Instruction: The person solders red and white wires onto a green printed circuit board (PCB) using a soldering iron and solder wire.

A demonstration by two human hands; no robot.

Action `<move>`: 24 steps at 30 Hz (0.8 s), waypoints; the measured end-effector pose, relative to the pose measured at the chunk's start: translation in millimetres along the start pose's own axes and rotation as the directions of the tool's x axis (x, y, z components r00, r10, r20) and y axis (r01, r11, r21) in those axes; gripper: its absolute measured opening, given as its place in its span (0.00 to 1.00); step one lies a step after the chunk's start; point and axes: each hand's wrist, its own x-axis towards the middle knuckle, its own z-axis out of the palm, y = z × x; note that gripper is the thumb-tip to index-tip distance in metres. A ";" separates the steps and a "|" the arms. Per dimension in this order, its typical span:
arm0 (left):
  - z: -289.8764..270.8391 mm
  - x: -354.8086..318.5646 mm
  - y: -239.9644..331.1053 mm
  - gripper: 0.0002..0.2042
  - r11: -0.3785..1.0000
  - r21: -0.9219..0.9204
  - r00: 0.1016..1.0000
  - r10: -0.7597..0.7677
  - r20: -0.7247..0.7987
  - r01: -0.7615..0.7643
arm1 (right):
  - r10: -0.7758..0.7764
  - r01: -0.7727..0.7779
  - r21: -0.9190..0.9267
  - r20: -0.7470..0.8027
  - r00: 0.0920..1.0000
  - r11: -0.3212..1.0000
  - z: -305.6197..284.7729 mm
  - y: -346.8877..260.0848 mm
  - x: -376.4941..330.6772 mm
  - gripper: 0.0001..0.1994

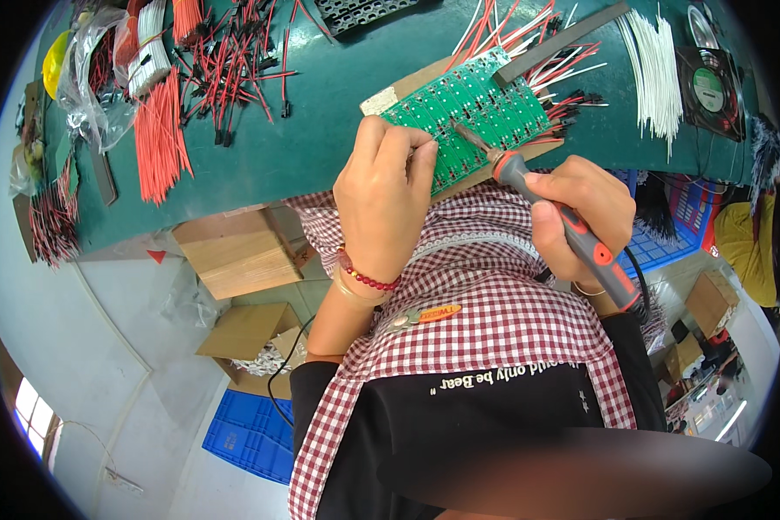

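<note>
- Green table (260, 160) runs across the top, and a blue crate (251, 433) sits below it at seven o'clock from the circuit board.
- That green circuit board (494, 113) lies at the near edge of the table, in front of the person's tummy.
- At eight o'clock on it, the left hand (381, 182) has its thumb and finger pinched nearly together; I cannot tell if they hold something small.
- At four o'clock, the right hand (581, 204) is wrapped snugly around a grey and red soldering iron (594, 251).
- Its tip points to ten o'clock, over the board; I cannot tell if it touches.
- A grey bar (563, 43) lies over the board's corner toward one o'clock.
- Red wires (159, 139) lie at nine o'clock, white wires (654, 78) between two and three.
</note>
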 end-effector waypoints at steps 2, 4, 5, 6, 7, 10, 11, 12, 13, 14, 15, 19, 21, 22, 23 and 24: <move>1.6 1.2 0.4 0.06 1.000 -0.005 1.000 -0.008 0.016 0.008 | -0.003 0.003 -0.017 -0.007 1.000 1.000 2.1 -3.1 -1.4 0.13; 2.8 1.4 0.6 0.06 1.000 -0.002 0.999 -0.017 0.031 0.017 | -0.031 0.030 -0.065 -0.015 0.999 0.997 5.8 -6.2 -3.4 0.12; 3.0 1.3 1.0 0.05 1.000 -0.007 0.999 -0.017 0.037 0.017 | -0.032 0.031 -0.062 -0.016 0.999 0.998 8.1 -7.7 -4.0 0.12; 3.1 1.4 1.2 0.05 1.000 -0.012 0.999 -0.018 0.043 0.018 | -0.059 0.058 -0.079 -0.015 0.998 0.995 10.6 -9.2 -4.3 0.12; 2.9 2.7 1.7 0.05 1.000 -0.014 0.999 -0.018 0.044 0.019 | -0.084 0.082 -0.101 -0.012 0.996 0.991 11.4 -10.7 -4.1 0.12; 0.9 4.8 3.3 0.05 0.999 -0.005 0.999 0.036 -0.007 -0.036 | -0.104 0.103 -0.107 -0.008 0.995 0.989 6.5 -8.9 -0.8 0.13; -1.1 3.7 3.8 0.04 0.999 -0.032 1.000 0.012 -0.006 -0.012 | -0.103 0.100 -0.087 -0.036 0.994 0.991 3.9 -6.8 0.3 0.13; -3.0 2.6 4.3 0.04 0.998 -0.058 1.000 -0.012 -0.004 0.012 | -0.098 0.093 -0.067 -0.070 0.993 0.993 0.2 -5.2 1.9 0.12; -4.0 0.7 4.5 0.04 0.998 -0.055 1.000 -0.013 -0.004 0.012 | -0.098 0.094 -0.064 -0.071 0.993 0.994 -3.8 -5.2 1.7 0.12; -4.9 -1.2 4.5 0.04 0.998 -0.049 0.999 -0.032 0.010 0.032 | -0.066 0.061 -0.069 -0.064 0.996 0.996 -7.6 -5.8 1.3 0.12; -5.4 -2.4 4.6 0.04 0.998 -0.043 0.998 -0.051 0.025 0.052 | -0.033 0.029 -0.074 -0.057 0.998 0.997 -9.8 -5.6 0.5 0.12; -3.9 -2.5 6.7 0.05 0.998 -0.036 0.998 -0.051 0.037 0.053 | -0.026 0.026 -0.009 -0.023 0.999 1.000 -8.9 -3.2 -1.0 0.12; -2.1 -2.4 6.3 0.06 0.999 -0.004 0.999 -0.037 0.026 0.037 | -0.016 0.016 -0.004 -0.013 1.000 1.000 -8.1 -2.4 -1.4 0.12; -2.2 -2.5 6.4 0.06 0.999 -0.004 0.999 -0.037 0.026 0.037 | -0.009 0.009 0.000 -0.002 1.000 1.000 -7.8 -2.5 -1.6 0.12; -2.4 -2.5 6.5 0.06 1.000 0.007 0.999 -0.027 0.030 0.027 | -0.009 0.009 -0.001 -0.003 1.000 1.000 -7.6 -2.1 -1.5 0.12; -2.4 -2.5 6.6 0.06 1.000 0.019 0.999 -0.018 0.034 0.017 | -0.007 0.007 0.007 0.007 1.000 1.000 -7.4 -1.3 -1.3 0.12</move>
